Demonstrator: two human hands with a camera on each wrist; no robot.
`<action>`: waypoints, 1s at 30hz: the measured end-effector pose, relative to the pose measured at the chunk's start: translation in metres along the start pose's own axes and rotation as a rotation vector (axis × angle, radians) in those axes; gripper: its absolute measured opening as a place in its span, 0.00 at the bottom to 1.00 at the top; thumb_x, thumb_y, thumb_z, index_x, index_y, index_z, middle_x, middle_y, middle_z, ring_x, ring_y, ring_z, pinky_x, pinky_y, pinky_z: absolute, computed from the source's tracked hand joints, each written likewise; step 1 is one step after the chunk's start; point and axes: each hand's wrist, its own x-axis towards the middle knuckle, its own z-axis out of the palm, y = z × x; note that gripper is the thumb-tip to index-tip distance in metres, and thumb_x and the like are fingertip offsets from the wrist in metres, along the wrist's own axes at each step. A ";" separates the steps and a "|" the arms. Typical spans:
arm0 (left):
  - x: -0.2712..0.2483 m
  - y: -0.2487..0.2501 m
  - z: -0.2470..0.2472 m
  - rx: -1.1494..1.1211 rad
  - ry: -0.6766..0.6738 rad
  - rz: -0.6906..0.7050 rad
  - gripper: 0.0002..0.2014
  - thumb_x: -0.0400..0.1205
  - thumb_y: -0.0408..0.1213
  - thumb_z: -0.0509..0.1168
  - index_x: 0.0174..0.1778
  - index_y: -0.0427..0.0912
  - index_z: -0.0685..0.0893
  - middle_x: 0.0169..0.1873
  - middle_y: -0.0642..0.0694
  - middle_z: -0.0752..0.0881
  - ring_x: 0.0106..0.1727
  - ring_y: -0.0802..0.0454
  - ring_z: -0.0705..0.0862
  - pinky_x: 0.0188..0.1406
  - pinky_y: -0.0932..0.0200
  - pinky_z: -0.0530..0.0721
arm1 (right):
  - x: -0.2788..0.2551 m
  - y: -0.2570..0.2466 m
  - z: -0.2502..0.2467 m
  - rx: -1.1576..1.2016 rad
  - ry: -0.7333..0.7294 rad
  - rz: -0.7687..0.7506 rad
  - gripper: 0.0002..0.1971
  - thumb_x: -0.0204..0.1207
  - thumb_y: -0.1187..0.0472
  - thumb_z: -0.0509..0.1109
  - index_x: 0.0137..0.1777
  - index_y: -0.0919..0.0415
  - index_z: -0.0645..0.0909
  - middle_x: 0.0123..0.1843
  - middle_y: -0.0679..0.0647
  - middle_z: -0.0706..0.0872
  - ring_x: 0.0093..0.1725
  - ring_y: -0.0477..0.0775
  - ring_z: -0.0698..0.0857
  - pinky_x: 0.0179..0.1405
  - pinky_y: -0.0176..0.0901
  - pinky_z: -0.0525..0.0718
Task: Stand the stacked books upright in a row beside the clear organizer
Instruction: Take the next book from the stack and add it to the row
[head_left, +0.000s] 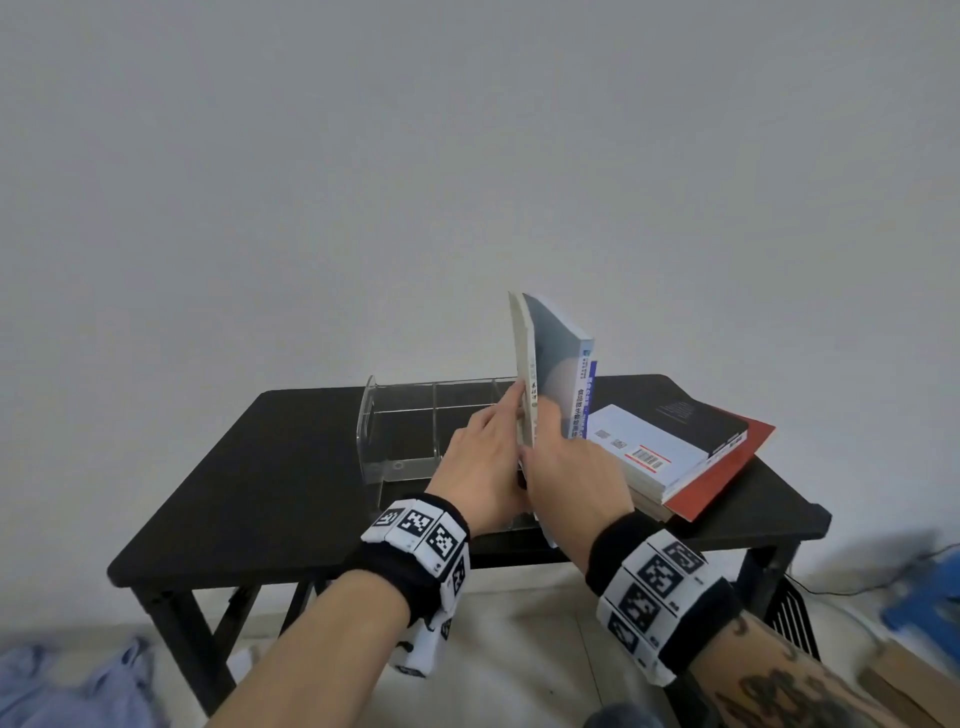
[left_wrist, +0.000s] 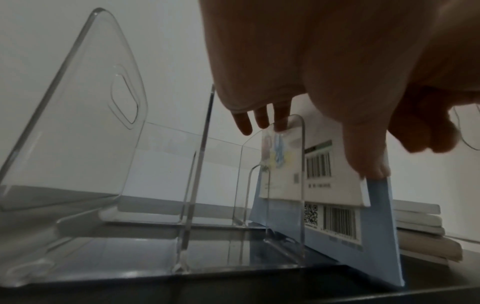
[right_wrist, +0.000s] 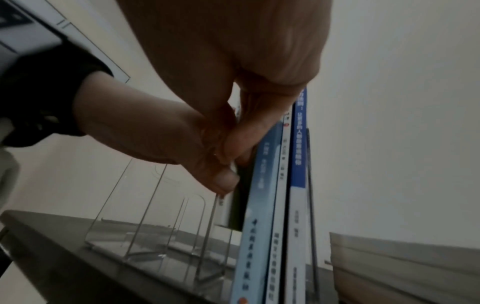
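On the black table (head_left: 260, 493) the clear organizer (head_left: 400, 436) stands left of centre. Against its right end wall, upright books are held between my hands. My left hand (head_left: 480, 462) lays straight fingers along the left face of a cream book (head_left: 525, 364), thumb on its near edge. In the left wrist view that book (left_wrist: 330, 181) hangs a little above the table beside a light blue book (left_wrist: 376, 236). My right hand (head_left: 571, 473) grips the grey-blue book (head_left: 558, 374) and the ones behind it. Their spines (right_wrist: 259, 205) show in the right wrist view. The flat stack (head_left: 691, 441) lies to the right.
The organizer's dividers (left_wrist: 197, 164) stand with nothing between them. A white wall runs close behind the table. On the floor lie blue cloth (head_left: 67, 680) at left, a blue object (head_left: 924, 597) and cardboard (head_left: 909, 691) at right.
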 end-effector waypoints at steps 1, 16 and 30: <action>0.001 0.000 0.001 0.041 -0.005 0.009 0.53 0.72 0.43 0.75 0.86 0.43 0.45 0.80 0.52 0.65 0.77 0.49 0.62 0.69 0.50 0.66 | -0.001 0.001 0.003 -0.010 -0.003 0.007 0.22 0.79 0.62 0.66 0.71 0.64 0.66 0.48 0.57 0.87 0.32 0.58 0.89 0.24 0.44 0.69; 0.012 0.006 0.008 0.445 0.034 0.062 0.49 0.64 0.59 0.78 0.76 0.44 0.63 0.66 0.48 0.79 0.71 0.44 0.68 0.65 0.50 0.68 | -0.028 0.058 0.000 0.248 0.220 -0.066 0.16 0.77 0.51 0.59 0.28 0.51 0.65 0.20 0.51 0.78 0.19 0.59 0.77 0.19 0.39 0.64; 0.016 0.008 0.000 0.529 0.007 0.085 0.37 0.71 0.63 0.71 0.72 0.48 0.70 0.64 0.51 0.84 0.69 0.45 0.71 0.63 0.49 0.67 | 0.013 0.152 0.032 0.249 -0.232 0.784 0.28 0.80 0.38 0.58 0.62 0.64 0.66 0.48 0.59 0.82 0.43 0.61 0.82 0.44 0.50 0.80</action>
